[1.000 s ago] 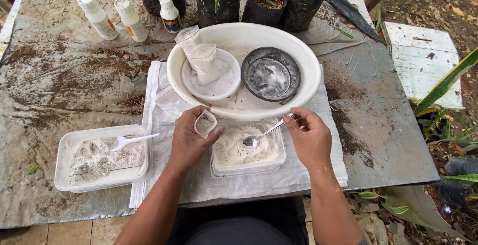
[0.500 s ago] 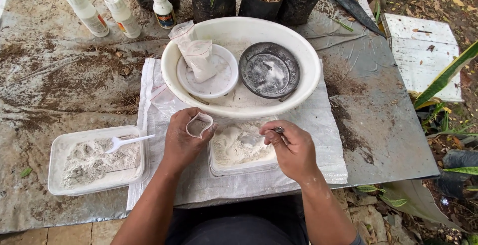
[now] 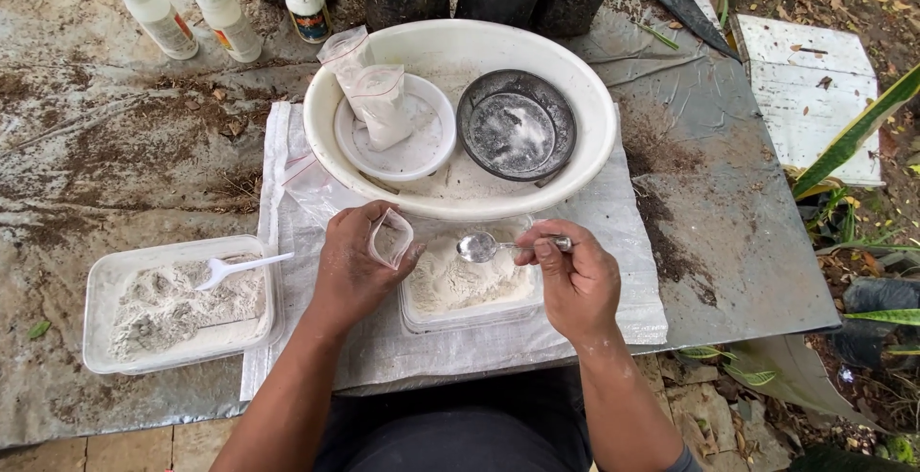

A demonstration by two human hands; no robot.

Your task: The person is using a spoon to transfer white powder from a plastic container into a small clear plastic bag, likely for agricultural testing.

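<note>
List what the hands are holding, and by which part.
Left hand: small clear bag, gripped by its side. Right hand: metal spoon, pinched at the handle end.

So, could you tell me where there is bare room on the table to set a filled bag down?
Bare sheet lies right of the big white basin, toward the table's right edge, and left between the bottles and the tray with the plastic spoon. In front of the basin it is crowded: both hands, bag, spoon, powder tray.

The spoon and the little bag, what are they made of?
The spoon in the right hand looks like shiny metal: grey, glinting bowl. The little bag held open by the left hand seems thin clear plastic: see-through, crinkly.
</note>
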